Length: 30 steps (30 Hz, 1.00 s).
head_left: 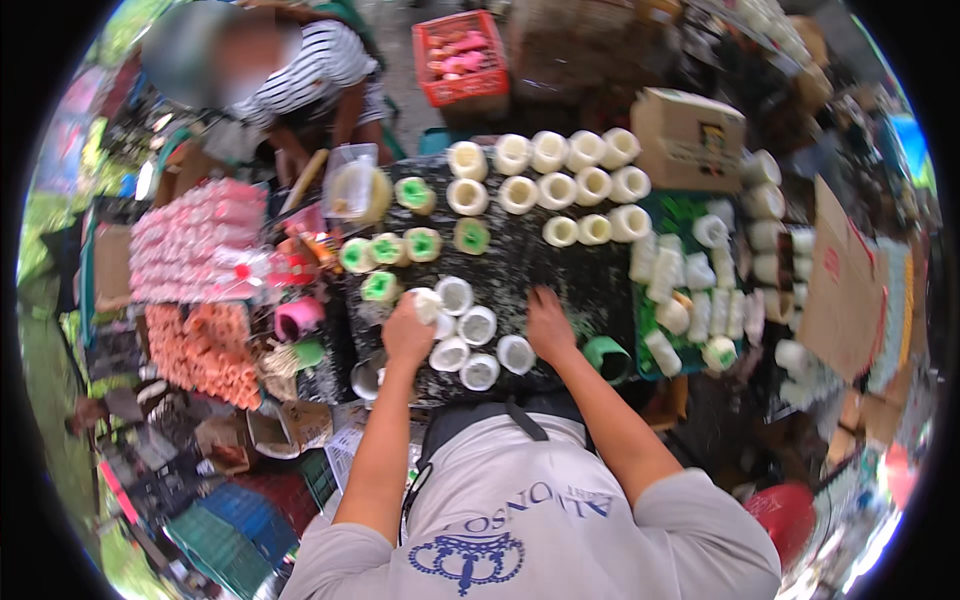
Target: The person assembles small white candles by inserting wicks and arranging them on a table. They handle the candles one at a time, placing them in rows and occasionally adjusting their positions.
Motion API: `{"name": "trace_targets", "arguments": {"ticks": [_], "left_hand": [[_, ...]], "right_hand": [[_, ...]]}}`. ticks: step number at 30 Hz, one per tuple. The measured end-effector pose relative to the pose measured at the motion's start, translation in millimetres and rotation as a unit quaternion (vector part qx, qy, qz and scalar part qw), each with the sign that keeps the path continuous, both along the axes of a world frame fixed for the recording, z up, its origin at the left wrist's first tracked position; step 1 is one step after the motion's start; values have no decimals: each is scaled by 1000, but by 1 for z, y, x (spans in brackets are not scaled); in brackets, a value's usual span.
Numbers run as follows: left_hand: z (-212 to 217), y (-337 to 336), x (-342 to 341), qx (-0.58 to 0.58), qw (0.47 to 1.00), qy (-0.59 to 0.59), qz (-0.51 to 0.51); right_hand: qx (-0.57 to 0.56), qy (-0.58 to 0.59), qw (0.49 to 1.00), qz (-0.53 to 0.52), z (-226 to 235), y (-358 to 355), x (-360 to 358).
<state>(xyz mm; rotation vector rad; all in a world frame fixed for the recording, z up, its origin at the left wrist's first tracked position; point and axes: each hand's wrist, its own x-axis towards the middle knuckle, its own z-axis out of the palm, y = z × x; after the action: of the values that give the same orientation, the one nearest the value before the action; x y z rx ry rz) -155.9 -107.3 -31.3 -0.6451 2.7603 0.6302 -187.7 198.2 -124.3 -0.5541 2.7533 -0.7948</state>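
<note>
My left hand (405, 338) is closed around a small white cylindrical cup (427, 304) at the left of a cluster on the black tabletop. Beside it stand several open-topped white cups (478, 325), some touching each other. My right hand (549, 322) lies palm down on the table to the right of the cluster, fingers stretched forward and holding nothing. The nearest cup to it is a white one (516, 354). Just beyond my left hand are cream cylinders with green centres (380, 287). Farther back, rows of hollow cream cylinders (550, 151) stand upright.
Stacked pink bundles (198, 240) and orange pieces (203, 350) lie at the left. A green tray (647, 365) of white cylinders and a cardboard box (690, 138) are at the right. Another person (318, 75) sits across the table, near a red crate (441, 94).
</note>
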Motion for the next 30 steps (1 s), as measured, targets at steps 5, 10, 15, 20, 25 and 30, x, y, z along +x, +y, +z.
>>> {"name": "trace_targets", "arguments": {"ticks": [5,10,15,20,25,30], "left_hand": [[-7,3,3,17,1000,26,3],[-5,7,6,3,999,48,-1],[-5,-1,8,22,1000,11,2],[-8,1,8,-5,1000,0,4],[-13,1,12,21,999,26,9],[-8,1,7,31,999,36,-8]], "right_hand": [[-29,-86,995,45,40,5,-18],[30,17,999,8,20,-39,-100],[110,-73,989,-73,-1,-76,-133],[83,-56,995,-19,-2,-66,-108],[-49,-156,978,131,6,-1,-48],[-41,-264,935,233,51,29,-50]]}}
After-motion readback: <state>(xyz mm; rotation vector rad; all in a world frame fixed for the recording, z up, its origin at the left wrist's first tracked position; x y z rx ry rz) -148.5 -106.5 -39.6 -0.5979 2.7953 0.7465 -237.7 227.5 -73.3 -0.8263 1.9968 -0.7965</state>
